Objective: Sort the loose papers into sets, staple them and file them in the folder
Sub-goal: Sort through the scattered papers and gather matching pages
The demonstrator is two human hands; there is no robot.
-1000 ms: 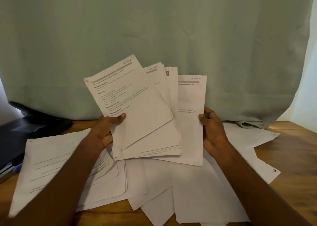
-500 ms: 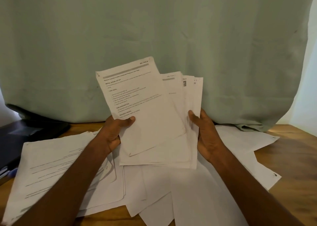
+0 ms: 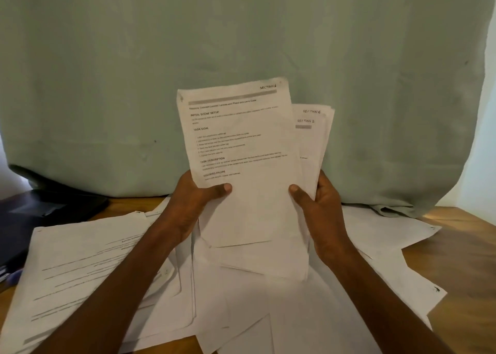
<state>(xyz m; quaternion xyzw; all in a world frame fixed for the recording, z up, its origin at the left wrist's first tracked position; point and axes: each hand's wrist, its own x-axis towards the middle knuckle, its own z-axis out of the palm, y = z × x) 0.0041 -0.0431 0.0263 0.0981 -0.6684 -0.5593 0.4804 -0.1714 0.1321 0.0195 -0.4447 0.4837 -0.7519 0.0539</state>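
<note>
Both my hands hold 1 sheaf of papers [image 3: 249, 171] upright above the desk [image 3: 461, 259], printed face toward the head camera, likely so the headers can be read for sorting. Left hand [image 3: 193, 206] grips the lower left edge, thumb pressed across the front sheet, the other fingers out of sight behind. Right hand [image 3: 322, 214] grips the right edge the same way, thumb on the front and fingers curled round the back. Neither grip is spread; each pinches the sheaf. The sheets sit unevenly: the front page leans left and the pages behind fan out to the right, which leaves their corner labels exposed. Readable on the front page: "SECTION", number unclear, then "INITIAL SCENE SETUP", "TASK GOAL", "TASK DESCRIPTION". Behind it: "SECTION 6" and "SECTION 2". Body text is too small to read. More loose papers [image 3: 88, 267] lie overlapping across the desk below, some face up with lines of print. A dark flat object [image 3: 40, 214] sits at far left, possibly the folder; I cannot tell. Pale green cloth [image 3: 241, 31] hangs behind. No stapler visible.
</note>
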